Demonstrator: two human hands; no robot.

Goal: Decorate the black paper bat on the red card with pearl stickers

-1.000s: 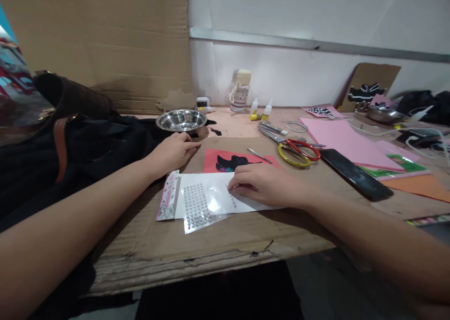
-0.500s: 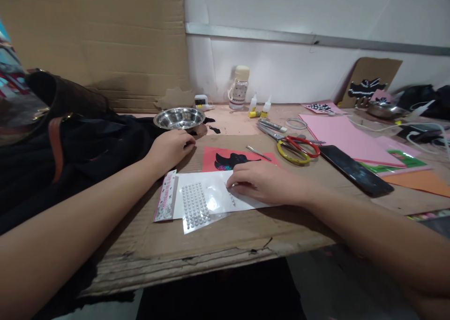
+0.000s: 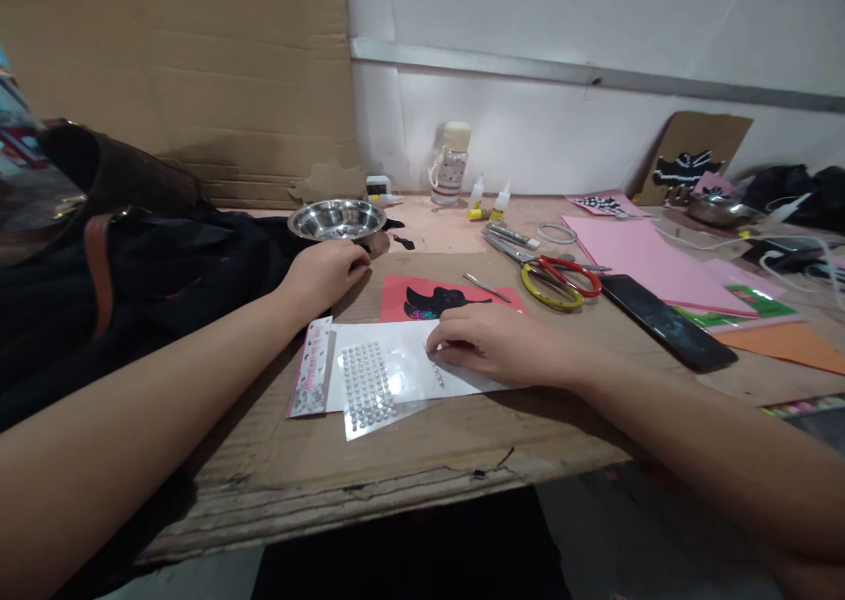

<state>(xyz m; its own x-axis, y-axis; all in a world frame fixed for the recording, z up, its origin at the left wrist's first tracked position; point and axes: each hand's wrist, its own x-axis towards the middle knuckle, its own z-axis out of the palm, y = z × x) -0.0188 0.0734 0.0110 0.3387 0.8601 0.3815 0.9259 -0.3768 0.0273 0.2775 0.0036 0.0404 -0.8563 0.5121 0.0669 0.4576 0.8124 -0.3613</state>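
Note:
My right hand [image 3: 492,340] lies over the right part of a clear sticker sheet [image 3: 413,405], its thumb and fingers pinched at the top of a short row of pearl stickers [image 3: 437,373]. Whatever sits between those fingertips is too small to make out. A full block of pearl stickers [image 3: 368,387] covers the sheet's left part. Beneath lies a white packet with a pink printed header [image 3: 310,367]. My left hand [image 3: 330,274] rests on the table, fingers curled in, just in front of a metal bowl [image 3: 338,220]. Behind the packet, a black cutout with glitter [image 3: 439,301] lies on red paper [image 3: 394,294].
Scissors [image 3: 554,288], a thin metal tool [image 3: 487,287] and a phone [image 3: 666,321] lie to the right, near pink paper sheets [image 3: 660,261]. Glue bottles [image 3: 500,202] and a water bottle [image 3: 451,164] stand at the wall. Dark cloth and a bag [image 3: 132,173] fill the left.
Both hands stay in nearly the same places. The left hand's fingers have shifted very slightly, and the camera view has moved a little.

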